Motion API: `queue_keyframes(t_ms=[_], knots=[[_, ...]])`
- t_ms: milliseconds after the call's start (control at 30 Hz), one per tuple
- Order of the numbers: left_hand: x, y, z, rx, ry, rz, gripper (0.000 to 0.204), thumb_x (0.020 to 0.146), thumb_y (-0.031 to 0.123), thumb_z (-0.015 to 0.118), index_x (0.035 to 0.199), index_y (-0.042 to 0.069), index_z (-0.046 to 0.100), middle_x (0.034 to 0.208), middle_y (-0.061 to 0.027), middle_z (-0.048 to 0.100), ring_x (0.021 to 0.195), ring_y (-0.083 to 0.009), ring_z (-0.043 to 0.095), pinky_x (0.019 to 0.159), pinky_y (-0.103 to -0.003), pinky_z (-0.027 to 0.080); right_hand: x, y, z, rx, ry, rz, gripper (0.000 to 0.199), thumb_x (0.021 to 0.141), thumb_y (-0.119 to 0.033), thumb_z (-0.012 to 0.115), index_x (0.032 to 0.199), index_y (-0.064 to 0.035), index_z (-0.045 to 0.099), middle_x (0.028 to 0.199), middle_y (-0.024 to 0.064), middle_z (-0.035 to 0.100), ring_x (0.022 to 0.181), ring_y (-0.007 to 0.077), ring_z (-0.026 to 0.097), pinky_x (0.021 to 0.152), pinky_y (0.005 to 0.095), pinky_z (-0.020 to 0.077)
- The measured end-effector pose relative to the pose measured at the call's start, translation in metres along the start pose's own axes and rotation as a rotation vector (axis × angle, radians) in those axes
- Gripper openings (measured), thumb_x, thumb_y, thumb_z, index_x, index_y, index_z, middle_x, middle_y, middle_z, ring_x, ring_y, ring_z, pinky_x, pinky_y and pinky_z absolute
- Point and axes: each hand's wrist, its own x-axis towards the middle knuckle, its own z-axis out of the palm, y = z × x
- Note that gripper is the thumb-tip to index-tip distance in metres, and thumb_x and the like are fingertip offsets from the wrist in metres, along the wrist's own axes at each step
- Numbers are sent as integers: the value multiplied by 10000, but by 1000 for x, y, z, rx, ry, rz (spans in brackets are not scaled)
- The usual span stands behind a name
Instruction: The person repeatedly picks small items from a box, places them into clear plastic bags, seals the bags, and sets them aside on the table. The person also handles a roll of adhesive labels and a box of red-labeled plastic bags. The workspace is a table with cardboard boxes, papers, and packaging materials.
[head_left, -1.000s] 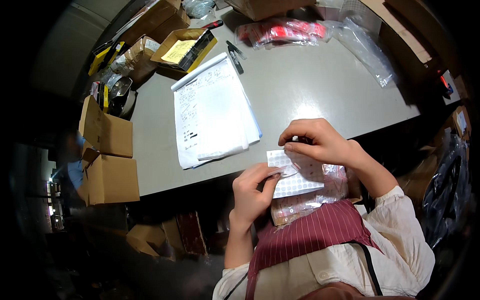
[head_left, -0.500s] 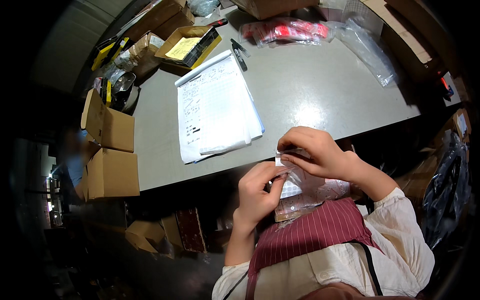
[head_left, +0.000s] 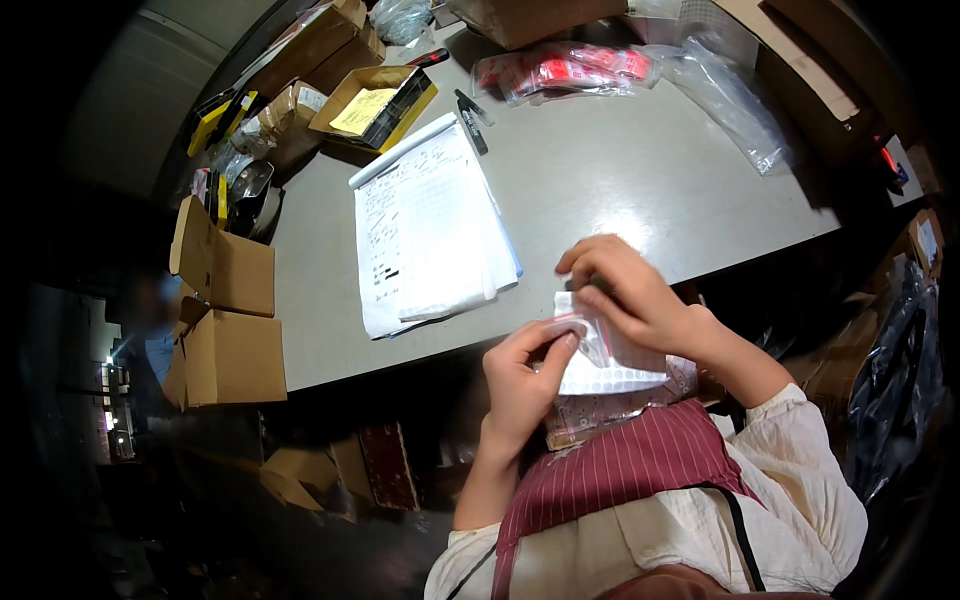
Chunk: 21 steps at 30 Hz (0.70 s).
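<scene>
My left hand (head_left: 525, 380) is closed in a pinch on a small clear zip bag (head_left: 592, 340) with a red line along its mouth. Beneath the bag is a white sheet of round stickers (head_left: 612, 380), partly covered by it. My right hand (head_left: 630, 295) hovers just above the bag's upper end, its fingers loosely curled and apart. Nothing shows between them, though a tiny item could be hidden. Under the sheet, a plastic-wrapped patterned bundle (head_left: 590, 420) rests against my maroon striped apron (head_left: 625, 455).
On the grey table (head_left: 560, 180) lie a notepad (head_left: 430, 240), markers (head_left: 472, 125) and red-printed plastic bags (head_left: 560, 72). A shallow box (head_left: 375, 105) holds yellow paper. An open cardboard box (head_left: 235, 350) stands at the left edge, with a person's blue sleeve (head_left: 160, 350) behind it.
My right hand has come off the upper edge of the bag and sheet and lifted slightly away. The left hand keeps its pinch, and more of the sticker sheet shows.
</scene>
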Motion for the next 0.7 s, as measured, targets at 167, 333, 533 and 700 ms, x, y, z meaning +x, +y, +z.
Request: queue_keyframes(t_ms=[167, 333, 533, 700], knots=[[9, 8, 3, -21, 54, -190, 160, 908, 12, 740, 1055, -48, 758, 925, -64, 761, 833, -81, 665, 757, -249, 535, -1, -13, -19, -84, 75, -62, 130, 913, -107, 628, 1020, -40, 596, 1328, 182, 590, 1305, 371, 472, 1117, 487, 359], [16, 3, 8, -71, 46, -176, 169, 901, 27, 747, 1061, -29, 748, 824, 10, 705, 713, -35, 567, 619, -222, 460, -6, -15, -7, -125, -20, -80, 121, 908, -130, 664, 995, -67, 609, 1483, 191, 479, 1428, 433, 327, 1178, 550, 259], [16, -8, 15, -51, 63, -185, 148, 885, 50, 755, 1014, -18, 733, 780, 5, 674, 658, -40, 516, 571, -233, 420, -8, -14, 4, -237, 28, -59, 137, 886, -111, 667, 1006, -66, 618, 1474, 199, 490, 1436, 438, 320, 1171, 544, 255], [13, -11, 20, 173, 61, -24, 187, 864, 57, 755, 1036, -7, 719, 852, -112, 693, 648, -147, 584, 601, -312, 478, -7, -11, 2, -234, 47, 8, 176, 880, -153, 697, 1008, -52, 633, 1443, 189, 527, 1389, 400, 387, 1142, 522, 317]])
